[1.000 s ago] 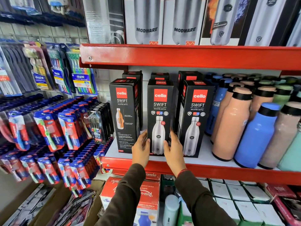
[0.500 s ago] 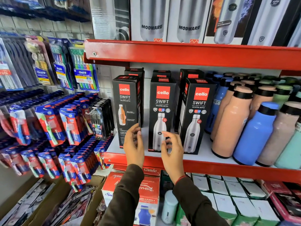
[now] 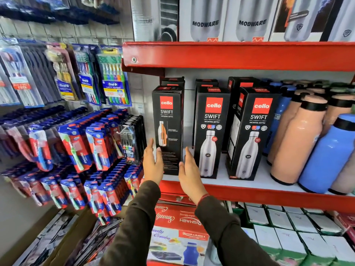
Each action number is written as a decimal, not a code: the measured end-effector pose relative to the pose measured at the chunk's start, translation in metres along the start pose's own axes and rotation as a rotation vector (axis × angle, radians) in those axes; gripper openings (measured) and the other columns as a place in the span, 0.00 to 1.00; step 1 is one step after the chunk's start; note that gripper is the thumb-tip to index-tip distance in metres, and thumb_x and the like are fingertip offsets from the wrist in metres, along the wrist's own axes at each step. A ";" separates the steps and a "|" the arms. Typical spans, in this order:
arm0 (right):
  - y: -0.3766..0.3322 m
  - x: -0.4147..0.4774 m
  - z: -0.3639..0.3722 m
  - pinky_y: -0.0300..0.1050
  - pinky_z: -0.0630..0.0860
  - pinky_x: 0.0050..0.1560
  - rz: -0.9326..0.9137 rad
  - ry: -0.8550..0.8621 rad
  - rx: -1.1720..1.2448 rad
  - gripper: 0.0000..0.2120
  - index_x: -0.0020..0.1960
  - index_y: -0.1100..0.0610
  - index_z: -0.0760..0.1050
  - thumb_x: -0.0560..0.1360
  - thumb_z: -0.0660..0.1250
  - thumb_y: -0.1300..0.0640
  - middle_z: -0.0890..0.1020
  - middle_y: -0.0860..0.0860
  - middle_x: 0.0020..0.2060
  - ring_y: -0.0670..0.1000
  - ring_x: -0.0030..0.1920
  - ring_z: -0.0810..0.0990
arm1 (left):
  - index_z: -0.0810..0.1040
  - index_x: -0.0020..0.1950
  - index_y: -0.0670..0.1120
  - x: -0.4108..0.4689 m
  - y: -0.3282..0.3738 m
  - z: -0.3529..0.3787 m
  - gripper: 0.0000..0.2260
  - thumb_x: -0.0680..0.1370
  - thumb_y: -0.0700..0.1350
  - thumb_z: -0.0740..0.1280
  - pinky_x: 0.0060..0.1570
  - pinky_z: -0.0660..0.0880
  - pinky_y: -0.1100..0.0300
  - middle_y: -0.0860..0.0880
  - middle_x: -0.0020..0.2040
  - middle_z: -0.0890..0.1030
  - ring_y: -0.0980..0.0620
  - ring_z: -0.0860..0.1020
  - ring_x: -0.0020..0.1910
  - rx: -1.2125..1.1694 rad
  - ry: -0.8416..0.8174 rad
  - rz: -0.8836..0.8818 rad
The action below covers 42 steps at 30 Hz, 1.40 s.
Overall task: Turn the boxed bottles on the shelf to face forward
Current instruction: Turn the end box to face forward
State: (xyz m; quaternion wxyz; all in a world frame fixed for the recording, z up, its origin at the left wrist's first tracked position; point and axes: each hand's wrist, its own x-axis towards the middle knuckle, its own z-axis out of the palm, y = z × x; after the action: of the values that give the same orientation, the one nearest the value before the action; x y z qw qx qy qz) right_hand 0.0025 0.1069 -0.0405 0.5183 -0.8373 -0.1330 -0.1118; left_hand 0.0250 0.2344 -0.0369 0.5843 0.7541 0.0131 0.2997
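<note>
Red metal shelf (image 3: 249, 196) carries three tall black cardboard boxes in front. Left hand (image 3: 152, 166) and right hand (image 3: 189, 173), fingers spread, flank the leftmost box (image 3: 169, 129) at the shelf's left end, holding nothing.
</note>
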 end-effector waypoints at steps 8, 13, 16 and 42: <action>0.003 0.013 0.014 0.46 0.63 0.76 0.025 0.051 0.027 0.26 0.79 0.52 0.54 0.83 0.54 0.63 0.67 0.51 0.75 0.49 0.75 0.65 | 0.71 0.71 0.42 0.008 -0.006 -0.009 0.18 0.82 0.45 0.59 0.54 0.71 0.67 0.46 0.62 0.78 0.53 0.76 0.59 -0.086 -0.080 -0.081; 0.005 0.012 0.019 0.51 0.66 0.75 0.032 0.062 0.046 0.28 0.79 0.48 0.55 0.82 0.56 0.63 0.68 0.51 0.73 0.48 0.74 0.67 | 0.71 0.70 0.45 0.009 -0.012 -0.011 0.17 0.82 0.46 0.60 0.57 0.74 0.63 0.47 0.63 0.78 0.51 0.77 0.61 -0.148 -0.090 -0.091; 0.002 0.012 0.020 0.51 0.69 0.74 0.003 0.067 0.057 0.30 0.78 0.48 0.55 0.79 0.59 0.63 0.69 0.50 0.71 0.46 0.72 0.69 | 0.75 0.67 0.48 0.011 -0.013 -0.016 0.15 0.82 0.48 0.60 0.61 0.75 0.58 0.47 0.63 0.80 0.51 0.78 0.62 -0.196 -0.088 -0.083; -0.017 0.019 0.005 0.27 0.70 0.61 -0.098 0.179 0.086 0.40 0.69 0.42 0.63 0.63 0.80 0.52 0.77 0.42 0.61 0.35 0.60 0.75 | 0.71 0.70 0.48 0.033 -0.014 -0.034 0.16 0.82 0.45 0.59 0.68 0.69 0.61 0.50 0.68 0.75 0.52 0.72 0.69 -0.217 -0.214 -0.032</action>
State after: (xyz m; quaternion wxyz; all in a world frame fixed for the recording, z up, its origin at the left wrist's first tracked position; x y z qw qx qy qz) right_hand 0.0144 0.1206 -0.0220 0.5575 -0.7935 -0.1316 -0.2055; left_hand 0.0408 0.2806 -0.0304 0.6649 0.7140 -0.0698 0.2081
